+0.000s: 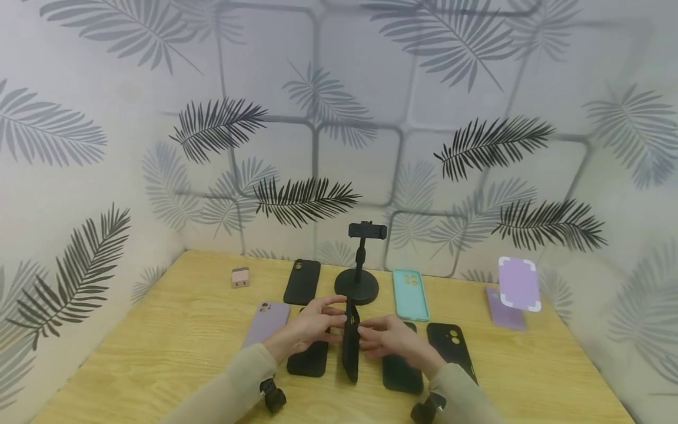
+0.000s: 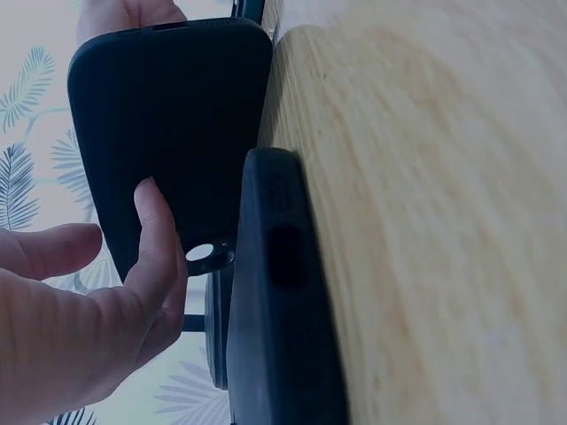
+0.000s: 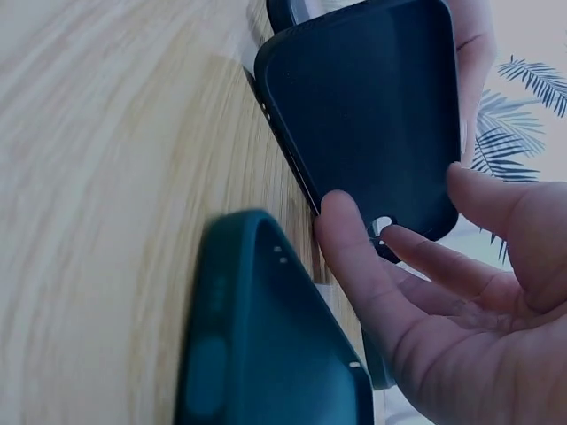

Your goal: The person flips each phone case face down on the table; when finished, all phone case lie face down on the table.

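A black phone case (image 1: 351,347) stands on edge between both hands, its narrow side facing the head camera. My left hand (image 1: 312,325) holds it from the left, fingertips against its flat back (image 2: 177,106) near the camera cutout. From the other side my right hand (image 1: 394,338) grips it, thumb on one long edge and forefinger on the opposite one; the hollow inside (image 3: 372,115) shows in the right wrist view. Under the left hand lies another black case (image 1: 309,358), partly covered. A dark green case (image 1: 402,375) lies below the right hand.
Behind the hands stands a black phone stand (image 1: 358,287). Around it lie a black case (image 1: 303,282), a turquoise case (image 1: 410,296) and a pink charger plug (image 1: 240,277). A lilac case (image 1: 269,320) is at left, another black case (image 1: 449,341) at right, lilac items (image 1: 519,284) farther right.
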`<action>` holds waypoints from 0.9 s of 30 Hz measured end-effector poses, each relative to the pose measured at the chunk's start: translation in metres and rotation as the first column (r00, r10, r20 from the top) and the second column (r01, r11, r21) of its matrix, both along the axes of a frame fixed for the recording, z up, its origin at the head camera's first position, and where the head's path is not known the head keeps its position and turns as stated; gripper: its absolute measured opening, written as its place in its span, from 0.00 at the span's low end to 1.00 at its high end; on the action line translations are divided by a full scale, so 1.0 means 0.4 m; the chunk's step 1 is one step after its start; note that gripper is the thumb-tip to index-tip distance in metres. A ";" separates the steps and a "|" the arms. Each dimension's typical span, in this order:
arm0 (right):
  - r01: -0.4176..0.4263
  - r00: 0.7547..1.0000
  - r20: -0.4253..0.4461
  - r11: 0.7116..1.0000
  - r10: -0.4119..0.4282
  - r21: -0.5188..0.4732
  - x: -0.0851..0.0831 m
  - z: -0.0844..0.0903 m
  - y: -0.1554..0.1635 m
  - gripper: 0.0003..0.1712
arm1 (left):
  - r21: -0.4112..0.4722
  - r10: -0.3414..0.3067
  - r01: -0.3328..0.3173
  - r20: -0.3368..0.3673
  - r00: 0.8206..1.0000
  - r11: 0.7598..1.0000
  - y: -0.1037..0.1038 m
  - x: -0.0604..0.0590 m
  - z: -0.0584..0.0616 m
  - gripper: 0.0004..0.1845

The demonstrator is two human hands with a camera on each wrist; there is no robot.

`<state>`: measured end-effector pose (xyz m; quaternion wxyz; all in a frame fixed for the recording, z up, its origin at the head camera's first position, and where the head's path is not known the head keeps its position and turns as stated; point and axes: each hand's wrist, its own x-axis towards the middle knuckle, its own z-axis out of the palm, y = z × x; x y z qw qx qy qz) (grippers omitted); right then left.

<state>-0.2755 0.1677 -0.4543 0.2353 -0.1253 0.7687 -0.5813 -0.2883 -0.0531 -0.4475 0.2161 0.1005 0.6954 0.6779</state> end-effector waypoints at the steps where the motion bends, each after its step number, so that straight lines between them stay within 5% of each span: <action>1: -0.005 1.000 -0.001 1.000 0.005 -0.005 0.001 0.001 -0.002 0.34 | 0.002 -0.009 0.009 -0.001 1.000 1.000 0.000 -0.001 -0.002 0.29; 7: -0.001 1.000 -0.016 1.000 0.001 -0.010 -0.007 -0.006 -0.017 0.37 | -0.030 -0.091 0.090 -0.030 0.995 0.995 0.004 -0.002 -0.009 0.31; 19: -0.019 0.998 0.054 0.996 0.024 -0.090 -0.004 -0.009 -0.014 0.36 | -0.111 -0.142 0.141 -0.006 0.990 0.984 0.011 0.001 -0.010 0.36; 27: 0.010 1.000 0.012 0.996 -0.009 -0.084 -0.007 -0.019 0.005 0.31 | -0.165 -0.198 0.191 -0.023 0.980 0.968 0.009 0.002 -0.005 0.39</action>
